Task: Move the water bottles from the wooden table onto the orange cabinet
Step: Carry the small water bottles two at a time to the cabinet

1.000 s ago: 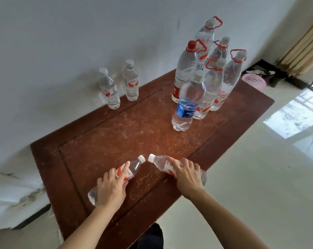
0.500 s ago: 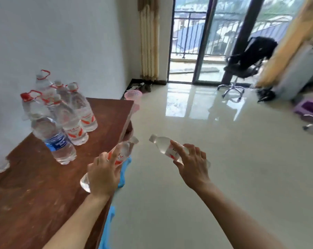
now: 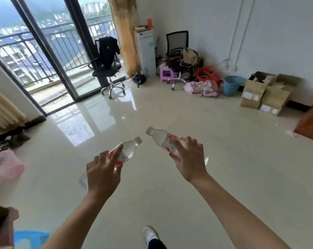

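Well, each of my hands has a small clear water bottle in it, both held out over the glossy pale floor in front of me. My left hand is curled round the left bottle from above, fingers lying across its red-and-white label. That bottle slants up and to the right: its white cap pokes out past my fingertips, and its base juts out below the left side of my hand. My right hand grips the right bottle round the labelled middle, thumb on the near side and fingers wrapped over the top. This one slants up and to the left, with neck and cap clear of my fingers and most of the lower body hidden behind my hand. The two caps point toward each other, near but apart.

At the right edge an orange-brown wooden panel shows, well away from both bottles. An office chair stands by the glass door, cardboard boxes and a blue bin line the far wall, and a pink basket sits at the left
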Action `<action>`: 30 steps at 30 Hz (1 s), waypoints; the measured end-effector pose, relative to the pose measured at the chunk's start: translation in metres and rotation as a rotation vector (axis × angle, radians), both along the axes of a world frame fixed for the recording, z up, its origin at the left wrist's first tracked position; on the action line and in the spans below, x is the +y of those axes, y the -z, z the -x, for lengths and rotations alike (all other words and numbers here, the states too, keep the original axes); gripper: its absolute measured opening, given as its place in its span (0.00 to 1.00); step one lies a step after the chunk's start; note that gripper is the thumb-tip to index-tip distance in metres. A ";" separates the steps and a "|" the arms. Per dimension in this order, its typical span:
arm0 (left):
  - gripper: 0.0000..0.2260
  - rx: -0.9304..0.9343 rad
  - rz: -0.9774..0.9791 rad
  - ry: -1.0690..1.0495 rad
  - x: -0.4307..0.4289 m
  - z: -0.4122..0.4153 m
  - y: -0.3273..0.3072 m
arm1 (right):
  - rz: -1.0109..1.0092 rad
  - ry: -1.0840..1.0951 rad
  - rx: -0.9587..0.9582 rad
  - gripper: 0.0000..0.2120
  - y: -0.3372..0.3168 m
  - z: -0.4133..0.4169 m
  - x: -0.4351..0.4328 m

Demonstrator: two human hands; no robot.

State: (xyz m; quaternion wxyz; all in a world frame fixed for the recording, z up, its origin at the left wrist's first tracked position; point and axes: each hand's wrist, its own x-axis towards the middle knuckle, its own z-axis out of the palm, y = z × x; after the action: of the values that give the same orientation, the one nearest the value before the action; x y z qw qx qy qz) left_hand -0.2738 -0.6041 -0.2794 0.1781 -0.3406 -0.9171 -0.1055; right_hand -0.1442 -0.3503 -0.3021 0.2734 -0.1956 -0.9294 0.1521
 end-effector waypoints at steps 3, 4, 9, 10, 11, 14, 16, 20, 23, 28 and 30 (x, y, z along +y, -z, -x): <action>0.39 -0.059 0.009 0.155 0.099 0.012 0.013 | 0.010 0.130 -0.018 0.38 0.019 -0.029 0.072; 0.39 -0.089 0.020 0.236 0.146 0.016 0.018 | 0.003 0.205 -0.048 0.38 0.026 -0.039 0.105; 0.40 -0.226 -0.024 0.471 0.322 0.017 0.030 | -0.006 0.430 -0.100 0.39 0.024 -0.082 0.221; 0.40 -0.250 -0.028 0.511 0.355 0.014 0.032 | -0.034 0.474 -0.086 0.39 0.019 -0.095 0.241; 0.40 -0.271 -0.032 0.557 0.392 0.006 0.034 | -0.055 0.521 -0.085 0.39 0.015 -0.113 0.265; 0.39 -0.298 -0.026 0.751 0.494 -0.032 0.034 | -0.065 0.750 -0.106 0.37 0.006 -0.174 0.320; 0.38 -0.317 0.002 0.850 0.541 -0.065 0.029 | -0.072 0.870 -0.106 0.35 0.004 -0.214 0.339; 0.37 -0.309 0.035 1.120 0.637 -0.156 0.017 | -0.101 1.120 -0.091 0.29 0.006 -0.306 0.372; 0.37 -0.251 0.021 1.269 0.707 -0.225 0.008 | -0.152 1.299 -0.070 0.26 0.012 -0.370 0.404; 0.38 -0.141 -0.050 1.366 0.821 -0.325 -0.015 | -0.197 1.417 -0.049 0.27 0.007 -0.462 0.496; 0.37 -0.102 -0.113 1.378 0.872 -0.366 -0.033 | -0.173 1.434 -0.019 0.30 -0.008 -0.498 0.543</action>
State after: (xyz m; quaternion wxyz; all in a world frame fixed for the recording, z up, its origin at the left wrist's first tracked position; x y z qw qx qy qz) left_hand 0.0921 0.2683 -0.2460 0.0447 -0.8304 -0.4918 -0.2579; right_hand 0.3542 0.1930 -0.2943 0.3122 -0.7363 -0.5836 -0.1407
